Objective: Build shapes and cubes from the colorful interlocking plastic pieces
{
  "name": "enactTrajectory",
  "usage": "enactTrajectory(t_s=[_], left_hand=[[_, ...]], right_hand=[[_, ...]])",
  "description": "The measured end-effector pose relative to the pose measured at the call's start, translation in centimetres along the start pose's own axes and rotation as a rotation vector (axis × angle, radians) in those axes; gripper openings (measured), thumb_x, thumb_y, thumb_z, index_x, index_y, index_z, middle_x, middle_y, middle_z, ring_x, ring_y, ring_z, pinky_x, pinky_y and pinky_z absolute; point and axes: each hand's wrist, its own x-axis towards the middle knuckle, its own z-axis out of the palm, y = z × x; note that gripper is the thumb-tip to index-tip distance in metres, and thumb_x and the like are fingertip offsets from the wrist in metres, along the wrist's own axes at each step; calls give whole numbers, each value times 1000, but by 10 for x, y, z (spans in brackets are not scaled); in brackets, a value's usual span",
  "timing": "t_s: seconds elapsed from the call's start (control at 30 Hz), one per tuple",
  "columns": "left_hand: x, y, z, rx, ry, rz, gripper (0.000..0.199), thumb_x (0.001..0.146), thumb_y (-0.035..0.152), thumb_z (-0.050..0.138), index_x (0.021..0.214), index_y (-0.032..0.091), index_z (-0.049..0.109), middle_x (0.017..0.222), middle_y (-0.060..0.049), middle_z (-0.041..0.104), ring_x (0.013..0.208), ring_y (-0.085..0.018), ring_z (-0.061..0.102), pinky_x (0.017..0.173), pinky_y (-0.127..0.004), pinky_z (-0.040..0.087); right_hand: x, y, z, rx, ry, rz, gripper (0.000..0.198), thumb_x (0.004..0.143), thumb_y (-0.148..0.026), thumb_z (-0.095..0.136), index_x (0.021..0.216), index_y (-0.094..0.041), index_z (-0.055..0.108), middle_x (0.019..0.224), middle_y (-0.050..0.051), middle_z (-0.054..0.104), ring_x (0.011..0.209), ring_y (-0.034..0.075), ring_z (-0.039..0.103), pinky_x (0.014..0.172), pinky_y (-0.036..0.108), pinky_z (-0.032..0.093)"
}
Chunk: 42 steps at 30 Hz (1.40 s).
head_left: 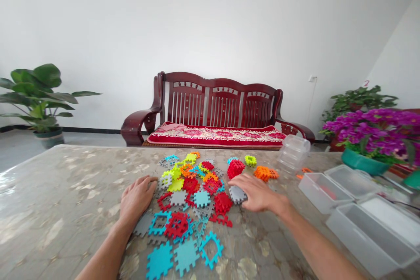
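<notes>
A spread of flat, toothed interlocking plastic tiles lies on the table, among them a turquoise tile (201, 198), a blue tile (159, 260) and a blue frame piece (211, 250). To the left of the spread my left hand (139, 197) rests palm down, its fingers stretched out and holding nothing. My right hand (257, 192) is at the right edge, with its fingers and thumb around a grey toothed tile (236, 194). Part of that tile is hidden under the fingers. Just beyond this hand sits a red tile stack (235, 169).
Orange tiles (265, 173) and a yellow-green stack (250, 160) lie farther back. At right stand stacked clear containers (293, 153), an open plastic box (364, 236), a smaller box (323, 190) and a teal pot of purple flowers (364, 162). A wooden bench (216, 100) stands behind the table (88, 175).
</notes>
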Motion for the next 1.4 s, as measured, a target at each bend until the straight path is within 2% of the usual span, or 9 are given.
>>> enactTrajectory(t_s=[0.2, 0.43, 0.6, 0.77, 0.87, 0.97, 1.03, 1.17, 1.4], left_hand=[[-1, 1, -2, -1, -10, -2, 47, 93, 42, 30, 120, 30, 67, 140, -5, 58, 130, -28, 51, 110, -46, 34], [-2, 3, -3, 6, -18, -1, 46, 93, 42, 31, 120, 31, 66, 141, -5, 57, 130, -27, 51, 110, -46, 34], [-3, 3, -3, -2, -12, -1, 46, 93, 42, 32, 120, 30, 67, 140, -5, 58, 130, -28, 51, 110, -46, 34], [-3, 4, -4, -3, -6, 2, 45, 92, 42, 33, 120, 29, 67, 140, -6, 58, 128, -29, 52, 110, -47, 35], [-3, 3, -4, -6, -7, 13, 45, 92, 42, 33, 119, 30, 67, 139, -6, 58, 128, -29, 52, 109, -47, 35], [-2, 3, -4, -13, 3, 21, 46, 91, 42, 33, 118, 29, 68, 139, -7, 59, 128, -29, 53, 109, -48, 36], [-2, 3, -4, -16, 7, 18, 46, 91, 42, 34, 118, 30, 68, 138, -7, 59, 128, -29, 53, 109, -48, 36], [-3, 5, -5, -17, 9, 2, 45, 90, 42, 36, 117, 30, 69, 137, -6, 60, 127, -30, 53, 109, -48, 36], [-4, 6, -6, -13, 16, 12, 45, 90, 42, 36, 117, 29, 69, 137, -6, 61, 127, -29, 54, 108, -48, 37]], right_hand=[[14, -2, 18, -70, -110, 103, 69, 64, -14, 62, 132, -24, 56, 125, 8, 61, 113, 28, 55, 95, 40, 43], [10, 25, 18, -69, -124, 43, 66, 63, -9, 61, 127, -24, 59, 119, 8, 62, 108, 25, 57, 94, 36, 44], [4, 41, 16, -34, -114, 46, 72, 61, -7, 59, 131, -23, 56, 126, 9, 60, 113, 26, 56, 98, 37, 43], [0, 42, 11, 20, -130, 81, 81, 60, -10, 61, 139, -24, 50, 135, 9, 56, 121, 26, 54, 103, 38, 41], [-10, 40, -2, 48, -62, 129, 85, 60, -14, 64, 142, -22, 47, 143, 10, 51, 128, 28, 49, 108, 39, 38], [-28, 41, -16, 46, 34, 299, 75, 63, -17, 64, 137, -21, 52, 140, 11, 54, 127, 29, 51, 106, 41, 39], [-43, 43, -17, 23, 34, 404, 71, 62, -17, 65, 133, -20, 57, 137, 13, 57, 125, 31, 52, 105, 43, 40], [-67, 53, -2, -9, 28, 497, 71, 61, -12, 65, 131, -17, 58, 136, 14, 58, 127, 33, 50, 106, 46, 39], [-72, 68, 21, -30, 141, 469, 63, 64, -2, 52, 123, -20, 63, 132, 11, 60, 124, 28, 52, 109, 46, 36]])
